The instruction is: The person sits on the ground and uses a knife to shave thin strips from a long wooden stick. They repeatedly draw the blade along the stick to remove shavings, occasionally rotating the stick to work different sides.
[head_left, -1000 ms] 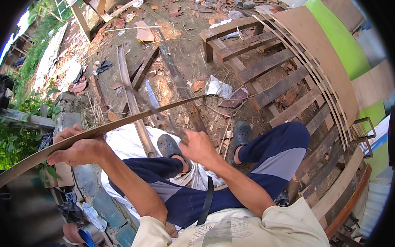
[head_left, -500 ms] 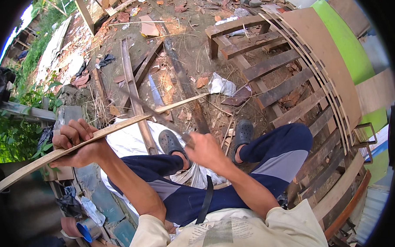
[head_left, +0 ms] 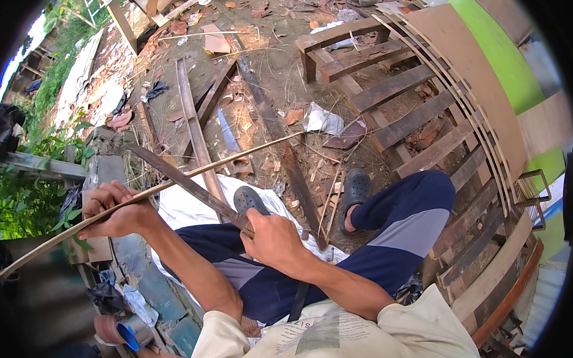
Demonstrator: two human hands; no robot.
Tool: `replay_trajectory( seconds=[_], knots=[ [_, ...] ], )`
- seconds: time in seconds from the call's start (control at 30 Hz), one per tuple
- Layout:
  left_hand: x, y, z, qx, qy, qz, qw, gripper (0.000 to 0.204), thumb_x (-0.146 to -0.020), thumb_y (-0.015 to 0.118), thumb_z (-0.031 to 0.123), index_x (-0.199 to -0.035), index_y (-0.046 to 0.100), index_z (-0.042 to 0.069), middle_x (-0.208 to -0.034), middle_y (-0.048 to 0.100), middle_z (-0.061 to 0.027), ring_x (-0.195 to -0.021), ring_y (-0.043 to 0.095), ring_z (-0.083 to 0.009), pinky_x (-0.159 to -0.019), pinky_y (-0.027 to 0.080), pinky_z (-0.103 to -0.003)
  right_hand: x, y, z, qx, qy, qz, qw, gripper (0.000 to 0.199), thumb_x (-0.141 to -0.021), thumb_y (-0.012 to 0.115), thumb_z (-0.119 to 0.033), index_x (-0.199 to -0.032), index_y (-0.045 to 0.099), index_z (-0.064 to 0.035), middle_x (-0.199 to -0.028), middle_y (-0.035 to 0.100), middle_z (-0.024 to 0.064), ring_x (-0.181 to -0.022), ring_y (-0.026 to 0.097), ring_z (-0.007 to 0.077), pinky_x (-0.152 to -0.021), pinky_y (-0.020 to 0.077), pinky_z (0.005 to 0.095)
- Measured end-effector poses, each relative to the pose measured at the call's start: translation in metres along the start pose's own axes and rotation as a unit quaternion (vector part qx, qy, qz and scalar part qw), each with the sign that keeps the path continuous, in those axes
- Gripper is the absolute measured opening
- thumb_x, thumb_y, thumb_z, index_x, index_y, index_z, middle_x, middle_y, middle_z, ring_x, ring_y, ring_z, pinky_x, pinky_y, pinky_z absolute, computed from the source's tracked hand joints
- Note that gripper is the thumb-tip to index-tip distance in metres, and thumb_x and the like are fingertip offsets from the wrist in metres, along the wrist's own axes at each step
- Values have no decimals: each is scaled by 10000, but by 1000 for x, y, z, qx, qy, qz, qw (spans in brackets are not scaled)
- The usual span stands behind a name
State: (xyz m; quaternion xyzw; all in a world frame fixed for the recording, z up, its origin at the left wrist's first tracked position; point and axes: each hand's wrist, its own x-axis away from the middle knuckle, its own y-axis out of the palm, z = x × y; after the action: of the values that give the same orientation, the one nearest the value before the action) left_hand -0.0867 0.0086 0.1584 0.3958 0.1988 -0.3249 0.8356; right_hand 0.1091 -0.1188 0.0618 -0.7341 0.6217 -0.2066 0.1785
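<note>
My left hand, palm up, has its fingers curled around a long, thin wooden strip. The strip slants from the lower left edge to the ground beyond my feet. My right hand grips a machete by its handle, above my lap. The machete's dark blade points to the upper left and crosses the strip just beyond my left hand. Whether the edge touches the strip I cannot tell. Below them a white sheet is spread by my left shoe.
A slatted wooden frame fills the right side, with several thin strips bent along it. Wooden beams and a blue-grey saw-like blade lie ahead. A blue cup sits at lower left.
My right hand has drawn the machete down and to the left, so its blade now lies across the strip. The strip has turned to show its narrow edge in my left hand.
</note>
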Motion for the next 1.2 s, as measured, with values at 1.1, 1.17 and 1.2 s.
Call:
replay_trajectory(
  seconds=[1.1, 1.17, 1.2],
  knots=[
    [12, 20, 2, -10, 6, 7, 1000, 640, -957, 175, 734, -667, 211, 164, -516, 212, 14, -402, 211, -100, -365, 167, -246, -47, -10, 169, 91, 243, -8, 966, 300, -787, 631, -188, -970, 676, 45, -868, 672, 326, -871, 678, 464, -789, 543, 522],
    [12, 23, 1, -21, 17, 16, 1000, 642, -959, 174, 732, -665, 213, 162, -515, 210, 15, -402, 221, -101, -367, 172, -245, -45, -12, 149, 89, 209, -1, 974, 293, -799, 618, -191, -980, 666, 35, -861, 676, 313, -867, 677, 465, -790, 541, 522],
    [12, 24, 1, -30, 24, 16, 999, 642, -959, 172, 731, -666, 215, 162, -516, 211, 17, -401, 224, -102, -367, 175, -245, -43, -14, 122, 79, 189, -6, 979, 290, -805, 610, -192, -984, 661, 31, -855, 677, 307, -862, 677, 466, -790, 540, 523]
  ],
)
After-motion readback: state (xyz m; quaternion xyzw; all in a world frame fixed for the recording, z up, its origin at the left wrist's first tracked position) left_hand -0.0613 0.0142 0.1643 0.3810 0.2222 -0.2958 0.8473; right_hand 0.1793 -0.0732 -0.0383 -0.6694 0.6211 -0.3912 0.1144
